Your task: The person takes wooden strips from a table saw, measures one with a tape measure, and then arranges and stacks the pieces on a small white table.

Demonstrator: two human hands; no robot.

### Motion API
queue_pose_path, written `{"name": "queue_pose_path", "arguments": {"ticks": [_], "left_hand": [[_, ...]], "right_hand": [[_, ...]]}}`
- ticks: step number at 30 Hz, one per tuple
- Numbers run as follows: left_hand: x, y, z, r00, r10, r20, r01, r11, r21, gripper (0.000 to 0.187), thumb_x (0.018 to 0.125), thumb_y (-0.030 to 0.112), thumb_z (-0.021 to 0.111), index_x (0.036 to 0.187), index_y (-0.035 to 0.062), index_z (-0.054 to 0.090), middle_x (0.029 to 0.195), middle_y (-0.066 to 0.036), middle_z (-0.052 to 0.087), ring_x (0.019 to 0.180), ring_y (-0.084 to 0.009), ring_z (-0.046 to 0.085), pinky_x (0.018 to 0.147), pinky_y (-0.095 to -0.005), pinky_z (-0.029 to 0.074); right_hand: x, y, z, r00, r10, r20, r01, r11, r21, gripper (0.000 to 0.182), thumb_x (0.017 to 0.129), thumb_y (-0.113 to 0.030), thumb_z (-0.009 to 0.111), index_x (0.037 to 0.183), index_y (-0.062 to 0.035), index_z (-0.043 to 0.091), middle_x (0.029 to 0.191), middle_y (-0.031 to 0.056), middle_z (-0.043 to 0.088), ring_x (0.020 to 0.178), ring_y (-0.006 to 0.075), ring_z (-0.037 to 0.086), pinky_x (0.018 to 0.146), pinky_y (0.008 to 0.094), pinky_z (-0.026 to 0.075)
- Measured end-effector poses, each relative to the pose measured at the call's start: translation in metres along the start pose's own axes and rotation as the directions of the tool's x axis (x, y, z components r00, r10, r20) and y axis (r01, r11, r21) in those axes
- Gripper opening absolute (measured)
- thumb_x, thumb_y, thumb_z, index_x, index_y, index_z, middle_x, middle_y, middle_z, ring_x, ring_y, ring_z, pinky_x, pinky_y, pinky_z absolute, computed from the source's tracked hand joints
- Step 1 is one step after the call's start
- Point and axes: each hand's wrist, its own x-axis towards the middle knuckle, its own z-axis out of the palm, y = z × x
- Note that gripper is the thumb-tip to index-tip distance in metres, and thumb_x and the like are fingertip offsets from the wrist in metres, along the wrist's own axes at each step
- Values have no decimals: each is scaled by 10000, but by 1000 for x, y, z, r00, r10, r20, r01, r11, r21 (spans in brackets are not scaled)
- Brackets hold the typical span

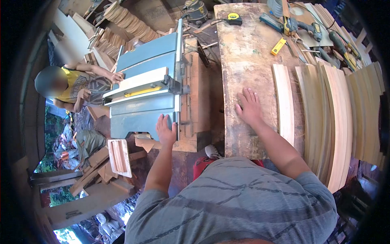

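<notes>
My left hand (165, 129) lies open on the near corner of the blue-grey table saw (140, 118), holding nothing. Flat on the worn wooden workbench (243, 53), my right hand (248, 105) rests with its fingers apart, a little left of a pale wooden strip (284, 101). On the saw, a pale board (144, 78) lies beside the metal fence, which carries a yellow piece (143, 91). A co-worker in a yellow and dark shirt (81, 85) stands at the saw's far left side, one hand near the board's end.
Several long wooden strips (339, 122) are stacked at the right. A tape measure (233, 19), a yellow level (278, 46) and a cordless drill (310, 27) lie on the bench. Wood offcuts (107, 168) lie at lower left. A gap separates saw and bench.
</notes>
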Motion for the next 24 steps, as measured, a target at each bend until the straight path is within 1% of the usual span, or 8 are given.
{"name": "queue_pose_path", "arguments": {"ticks": [9, 12, 14, 15, 17, 21, 23, 24], "left_hand": [[0, 3, -3, 1000, 10, -18, -9, 999, 32, 515, 895, 277, 647, 1369, 118, 528, 1491, -162, 458, 1404, -356, 401, 1159, -520, 275], [-2, 4, -3, 1000, 3, -19, -2, 1000, 21, 512, 897, 279, 644, 1370, 121, 526, 1496, -162, 453, 1411, -349, 395, 1161, -519, 271], [-3, 1, -1, 1000, 2, -21, -1, 1000, 16, 512, 899, 281, 640, 1372, 122, 524, 1499, -162, 450, 1416, -346, 389, 1164, -518, 267], [-2, -1, 1, 1000, 7, -27, -6, 1000, 13, 513, 901, 282, 637, 1375, 123, 523, 1501, -161, 448, 1421, -342, 384, 1168, -517, 262], [-2, 0, -1, 1000, 3, -21, -3, 1000, 19, 524, 903, 282, 639, 1385, 116, 517, 1502, -170, 446, 1418, -352, 387, 1165, -517, 267], [-1, 2, -4, 1000, 0, -8, 1, 1000, 13, 539, 902, 281, 640, 1395, 106, 513, 1504, -187, 446, 1414, -364, 392, 1163, -516, 270], [-1, 3, -4, 1000, 4, -14, -4, 1000, 20, 538, 901, 283, 639, 1392, 104, 514, 1505, -186, 446, 1415, -363, 391, 1165, -516, 267], [0, 2, -4, 1000, 11, -18, -10, 1000, 28, 537, 899, 285, 637, 1390, 103, 515, 1507, -186, 445, 1416, -362, 390, 1166, -516, 264]], "right_hand": [[1, -1, -1, 1000, -7, -1, 7, 999, 32, 494, 934, -318, 600, 1375, -108, 527, 1524, 176, 397, 1475, 332, 285, 1238, 488, 173], [8, -9, -1, 998, -60, -23, 63, 982, 178, 503, 921, -273, 636, 1372, -83, 526, 1506, 195, 409, 1447, 358, 325, 1222, 483, 224], [16, -31, 5, 994, -112, -8, 103, 877, 470, 549, 925, -258, 659, 1404, -52, 491, 1477, 222, 433, 1410, 368, 383, 1171, 460, 329], [24, -42, 13, 993, -119, -6, 108, 876, 470, 549, 925, -258, 659, 1404, -52, 491, 1477, 222, 433, 1410, 368, 383, 1171, 460, 329], [43, -63, 38, 991, -95, 92, -18, 595, 804, 590, 945, -296, 657, 1428, -18, 460, 1429, 225, 491, 1351, 346, 469, 1100, 425, 418], [92, -104, 77, 970, -16, 243, -206, 475, 856, 631, 960, -336, 656, 1451, -8, 436, 1346, 203, 560, 1219, 303, 571, 1007, 402, 488], [119, -122, 87, 845, 55, 532, -533, -1, 846, 589, 957, -362, 673, 1387, -8, 485, 1198, 143, 607, 1028, 244, 618, 887, 377, 536], [130, -128, 93, 845, 55, 532, -533, 0, 846, 589, 957, -362, 673, 1387, -8, 485, 1198, 143, 607, 1028, 244, 618, 887, 377, 536]]}}
